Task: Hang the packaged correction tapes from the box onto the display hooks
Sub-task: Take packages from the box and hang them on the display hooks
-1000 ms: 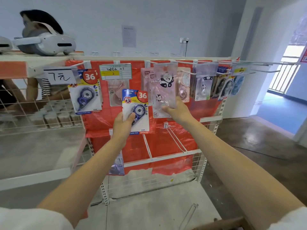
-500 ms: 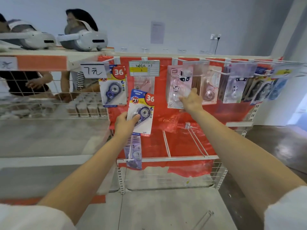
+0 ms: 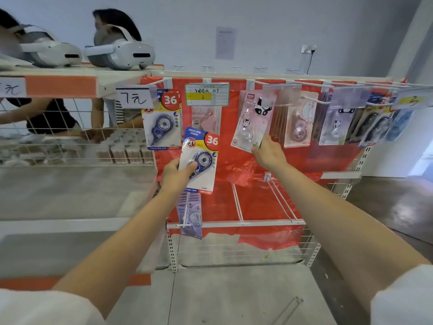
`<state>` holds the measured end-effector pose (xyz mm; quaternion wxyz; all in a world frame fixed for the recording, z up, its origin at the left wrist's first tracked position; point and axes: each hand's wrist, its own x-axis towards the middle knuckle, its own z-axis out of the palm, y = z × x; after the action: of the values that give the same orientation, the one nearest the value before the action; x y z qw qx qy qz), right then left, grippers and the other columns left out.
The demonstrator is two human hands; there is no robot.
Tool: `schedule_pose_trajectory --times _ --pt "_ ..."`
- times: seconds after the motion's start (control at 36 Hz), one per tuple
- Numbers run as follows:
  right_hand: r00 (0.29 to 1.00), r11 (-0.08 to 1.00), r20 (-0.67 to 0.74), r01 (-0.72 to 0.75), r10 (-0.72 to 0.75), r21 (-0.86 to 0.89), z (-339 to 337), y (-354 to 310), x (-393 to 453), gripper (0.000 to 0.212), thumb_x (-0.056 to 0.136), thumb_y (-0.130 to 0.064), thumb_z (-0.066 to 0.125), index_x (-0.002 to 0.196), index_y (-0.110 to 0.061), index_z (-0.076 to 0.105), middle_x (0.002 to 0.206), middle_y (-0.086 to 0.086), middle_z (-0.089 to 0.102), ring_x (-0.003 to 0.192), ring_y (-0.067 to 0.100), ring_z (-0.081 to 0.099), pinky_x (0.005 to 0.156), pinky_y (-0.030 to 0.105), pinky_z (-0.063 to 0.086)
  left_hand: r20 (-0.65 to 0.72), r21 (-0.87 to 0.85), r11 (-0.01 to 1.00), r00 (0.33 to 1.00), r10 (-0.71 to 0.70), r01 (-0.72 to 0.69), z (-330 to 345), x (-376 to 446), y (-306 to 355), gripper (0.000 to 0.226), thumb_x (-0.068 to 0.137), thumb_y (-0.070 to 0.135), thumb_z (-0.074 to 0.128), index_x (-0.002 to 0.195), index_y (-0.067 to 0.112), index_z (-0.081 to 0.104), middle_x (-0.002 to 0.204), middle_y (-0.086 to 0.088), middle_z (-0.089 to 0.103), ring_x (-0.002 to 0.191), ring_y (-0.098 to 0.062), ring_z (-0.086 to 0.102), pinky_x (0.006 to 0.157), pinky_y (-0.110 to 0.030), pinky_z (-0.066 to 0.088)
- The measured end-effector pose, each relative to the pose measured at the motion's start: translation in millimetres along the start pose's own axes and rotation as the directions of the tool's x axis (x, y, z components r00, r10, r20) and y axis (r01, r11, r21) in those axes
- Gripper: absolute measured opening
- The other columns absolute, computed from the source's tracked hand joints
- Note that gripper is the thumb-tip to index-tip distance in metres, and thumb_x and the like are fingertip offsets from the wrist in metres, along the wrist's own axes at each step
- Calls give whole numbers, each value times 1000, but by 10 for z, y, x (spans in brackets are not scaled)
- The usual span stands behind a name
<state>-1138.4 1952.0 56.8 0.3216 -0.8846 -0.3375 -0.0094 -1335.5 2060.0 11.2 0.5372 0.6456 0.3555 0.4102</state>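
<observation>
Head view: blue correction tape blister card (image 3: 201,160), light, stiff-backed, best taken by its lower edge clear of the hang hole, gripped in left hand (image 3: 176,175) below the hooks; right hand (image 3: 269,154) pinches hung panda correction tape pack (image 3: 253,123) at its lower corner.

"36", "JINUO", "SMOOTH" on held blue pack (image 3: 201,158); "7元" on paper tag (image 3: 135,97).

A shop set-up here: white display racks (image 3: 234,223) with wire hooks (image 3: 276,200), packaged correction tapes (image 3: 164,123) hanging in rows, a handwritten price tag (image 3: 134,98) left, red backing sheet (image 3: 257,202) behind, wire baskets (image 3: 70,137) of stock.
</observation>
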Motion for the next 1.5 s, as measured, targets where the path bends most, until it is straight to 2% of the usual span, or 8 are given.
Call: schedule_pose_trajectory --times 0.25,0.47,0.67,0.86,1.14,1.25,1.42,1.5 --pt "960 975 235 186 -153 -123 45 -112 -217 24 95 -19 54 112 -4 58 112 17 64 107 35 60 82 36 46 48 -70 997 998 -41 44 79 44 -75 14 90 19 64 101 12 59 85 2 64 73 -15 61 62 -27 50" --pt "832 943 505 62 -230 326 294 -439 -497 36 100 -36 46 110 -3 55 94 9 59 81 23 64 72 40 59 72 -228 964 990 -124 138 -19 54 -47 7 92 20 62 98 16 62 96 -6 69 87 -26 66 82 -41 55" --pt "870 840 370 85 -325 536 553 -784 -607 26 84 -40 70 95 -21 57 97 -4 61 92 14 58 75 26 46 111 -197 978 992 -55 76 -450 -30 -29 24 90 27 64 107 11 67 108 -13 70 101 -35 66 89 -47 52" --pt "861 750 330 85 -386 656 658 -1154 -666 58 68 -48 76 111 -14 59 110 6 67 103 23 65 92 50 52 50 -167 985 997 54 -45 -795 -39 139 10 92 22 60 100 16 63 77 9 70 59 -1 66 50 -17 51" --pt "864 687 266 119 -427 717 672 -1364 -686 32 88 -22 68 116 -15 53 108 -4 62 99 11 59 82 24 49 8 -56 983 985 173 -173 -1035 23 328 15 90 19 64 102 10 65 86 6 69 68 -1 65 59 -15 52" --pt "866 698 270 119 -421 707 695 -1341 -703 39 84 -22 70 117 -13 54 114 3 65 107 20 62 95 41 51 52 -61 986 987 155 -152 -1042 54 277 6 88 16 65 94 18 65 88 6 70 75 -6 66 64 -20 53" --pt "875 703 254 128 -412 700 590 -1364 -685 34 91 -31 63 119 -17 51 108 -9 59 101 9 56 83 24 46 44 -45 989 989 145 -143 -979 108 331 11 91 26 62 98 17 64 91 3 70 78 -8 65 69 -24 52" --pt "896 737 213 165 -390 655 552 -1425 -631 45 92 -37 61 126 -11 49 121 0 55 112 17 51 95 33 44 19 -25 990 990 139 -138 -955 129 375 10 92 29 61 93 19 63 90 1 69 76 -9 64 70 -26 53"
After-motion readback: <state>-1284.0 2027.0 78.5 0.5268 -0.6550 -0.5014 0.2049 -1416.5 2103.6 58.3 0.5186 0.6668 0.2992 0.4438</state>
